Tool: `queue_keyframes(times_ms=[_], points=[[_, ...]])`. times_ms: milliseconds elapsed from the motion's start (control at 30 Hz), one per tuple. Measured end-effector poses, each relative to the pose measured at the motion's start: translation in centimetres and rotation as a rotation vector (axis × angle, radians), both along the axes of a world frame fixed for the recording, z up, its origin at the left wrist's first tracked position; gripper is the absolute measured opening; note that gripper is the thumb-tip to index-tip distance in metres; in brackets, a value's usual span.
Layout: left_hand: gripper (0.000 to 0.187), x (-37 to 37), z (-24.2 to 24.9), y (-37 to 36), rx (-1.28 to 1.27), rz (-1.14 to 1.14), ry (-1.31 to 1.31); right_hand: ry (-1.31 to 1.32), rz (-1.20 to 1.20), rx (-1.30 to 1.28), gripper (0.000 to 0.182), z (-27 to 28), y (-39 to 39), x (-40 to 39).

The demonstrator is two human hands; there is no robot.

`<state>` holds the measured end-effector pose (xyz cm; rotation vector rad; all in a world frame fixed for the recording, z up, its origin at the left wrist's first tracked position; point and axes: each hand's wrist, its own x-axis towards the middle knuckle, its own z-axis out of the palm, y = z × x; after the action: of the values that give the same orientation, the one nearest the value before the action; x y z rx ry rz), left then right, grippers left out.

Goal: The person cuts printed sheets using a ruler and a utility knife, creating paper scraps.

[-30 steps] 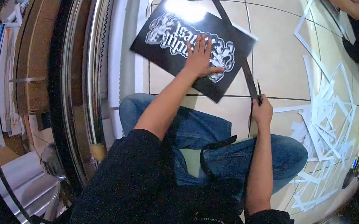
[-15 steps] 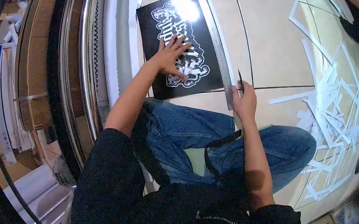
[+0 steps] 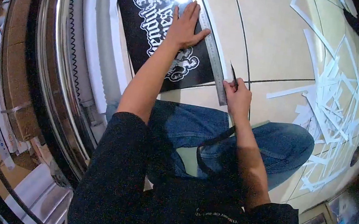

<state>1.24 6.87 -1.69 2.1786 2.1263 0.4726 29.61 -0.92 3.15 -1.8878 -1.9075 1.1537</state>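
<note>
A black printed sheet [image 3: 145,45] with white ornate lettering lies on the tiled floor in front of my folded legs. Along its right edge runs a long metal ruler [image 3: 213,48], with a white strip showing beside it. My left hand [image 3: 184,29] is spread flat on the sheet, fingers pointing away and thumb reaching over the ruler. In my right hand [image 3: 239,99] is a slim black craft knife [image 3: 233,75], its pointed end up and away from me. The right fingertips are at the ruler's near end; whether they press on it is hard to tell.
A tangled heap of white paper strips [image 3: 332,103] covers the tiles at right. On the left lie long rolls and a shiny metal tube [image 3: 63,27], with cardboard boxes [image 3: 15,52] beyond. A dark shape, perhaps another person, shows at top right.
My left hand has slid away and to the right across the sheet, onto the ruler's edge. My right hand has shifted slightly left and nearer, still with the knife. The whole view has turned slightly.
</note>
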Motion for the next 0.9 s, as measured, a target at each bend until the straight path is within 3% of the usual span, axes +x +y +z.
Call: queue_keyframes(times_ms=[233, 300, 367, 500, 533, 633, 900], points=[[0.089, -0.7, -0.9, 0.0, -0.031, -0.036, 0.119, -0.013, -0.039, -0.066, 0.030, 0.2, 0.2, -0.1], [0.097, -1.2, -1.1, -0.1, -0.054, -0.054, 0.113, 0.012, -0.034, -0.094, 0.030, 0.2, 0.3, 0.0], [0.084, -1.1, -0.3, -0.2, -0.002, -0.065, 0.154, 0.032, -0.038, -0.107, 0.031, 0.0, 0.3, 0.0], [0.085, -1.2, -0.7, 0.0, 0.021, -0.071, 0.108, -0.023, -0.056, -0.144, 0.032, -0.1, 0.4, -0.2], [0.099, -0.6, 1.7, 0.1, -0.256, -0.001, 0.018, -0.029, -0.061, -0.151, 0.032, -0.2, 0.4, -0.2], [0.090, -0.4, 2.3, 0.1, -0.251, -0.012, 0.064, -0.037, -0.068, -0.194, 0.032, 0.3, 0.6, -0.3], [0.088, -0.4, 1.7, 0.1, -0.270, 0.003, 0.066, -0.030, -0.070, -0.205, 0.034, 0.1, 0.5, -0.3]])
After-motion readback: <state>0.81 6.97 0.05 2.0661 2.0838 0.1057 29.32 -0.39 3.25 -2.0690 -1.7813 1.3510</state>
